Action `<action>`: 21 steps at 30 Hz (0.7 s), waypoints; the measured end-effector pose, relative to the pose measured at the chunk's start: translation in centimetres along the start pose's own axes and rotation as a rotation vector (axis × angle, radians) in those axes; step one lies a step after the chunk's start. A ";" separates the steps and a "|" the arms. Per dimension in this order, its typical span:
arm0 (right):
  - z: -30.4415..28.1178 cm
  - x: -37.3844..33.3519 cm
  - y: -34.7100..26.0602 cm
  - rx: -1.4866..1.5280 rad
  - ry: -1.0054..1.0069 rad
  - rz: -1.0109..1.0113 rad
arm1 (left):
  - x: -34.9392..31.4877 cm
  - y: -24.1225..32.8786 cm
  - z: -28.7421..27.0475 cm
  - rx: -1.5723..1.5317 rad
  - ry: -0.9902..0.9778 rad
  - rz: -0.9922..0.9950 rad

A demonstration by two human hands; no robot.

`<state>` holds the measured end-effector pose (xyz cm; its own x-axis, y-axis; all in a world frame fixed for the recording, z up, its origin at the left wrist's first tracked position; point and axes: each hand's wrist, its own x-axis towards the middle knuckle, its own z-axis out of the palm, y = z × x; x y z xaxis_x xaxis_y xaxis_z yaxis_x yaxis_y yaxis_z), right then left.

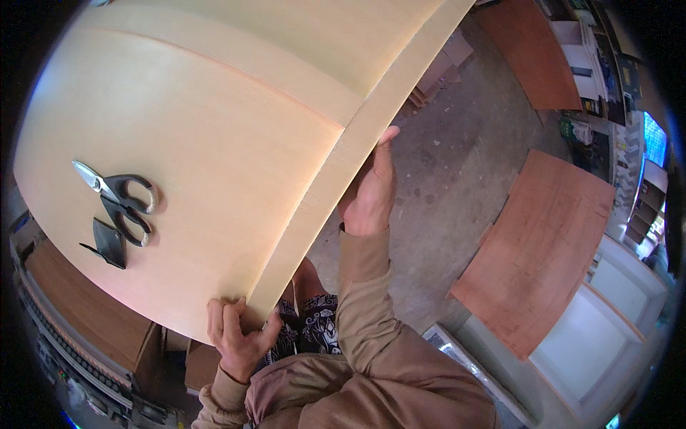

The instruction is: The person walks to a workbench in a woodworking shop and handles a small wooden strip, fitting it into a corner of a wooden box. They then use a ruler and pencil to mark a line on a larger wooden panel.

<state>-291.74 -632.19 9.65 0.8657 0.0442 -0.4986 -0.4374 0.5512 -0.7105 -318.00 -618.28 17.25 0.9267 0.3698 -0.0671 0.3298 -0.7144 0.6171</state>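
Observation:
A large pale wooden panel (179,157) fills the upper left, with a raised band across its far part. Along its right side runs a narrow light wood strip (314,193). My left hand (239,336) is closed on the strip's near end, fingers curled on the panel side and thumb on the outside. Farther along, my right hand (371,189) is at the strip's outer side, thumb stretched up; its other fingers are mostly hidden by the edge. Black-handled scissors (121,200) lie on the panel beside a small black sheath-like piece (109,244).
Below the panel is a grey concrete floor (450,157). A reddish-brown board (543,243) lies at right, partly over a white framed piece (593,343). Another brown board (532,53) is farther back. A brown cabinet-like piece (78,300) stands at lower left.

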 end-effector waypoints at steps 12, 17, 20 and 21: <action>-0.8 7.8 -4.3 -0.013 -0.059 -0.010 | 0.1 0.5 0.2 0.012 -0.017 -0.015; -0.1 7.9 -4.7 0.053 0.110 0.040 | -0.6 -0.7 0.6 0.006 -0.073 -0.033; 0.1 9.8 -5.8 -0.023 -0.061 -0.038 | -0.9 -1.2 0.8 -0.005 -0.034 -0.003; 0.1 11.0 -6.3 -0.036 -0.024 -0.026 | -0.9 -1.2 0.7 0.007 -0.065 -0.030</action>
<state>-279.47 -635.15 8.73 0.8823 0.0504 -0.4681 -0.4229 0.5218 -0.7409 -319.13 -618.17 15.97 0.9262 0.3516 -0.1362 0.3583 -0.7080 0.6086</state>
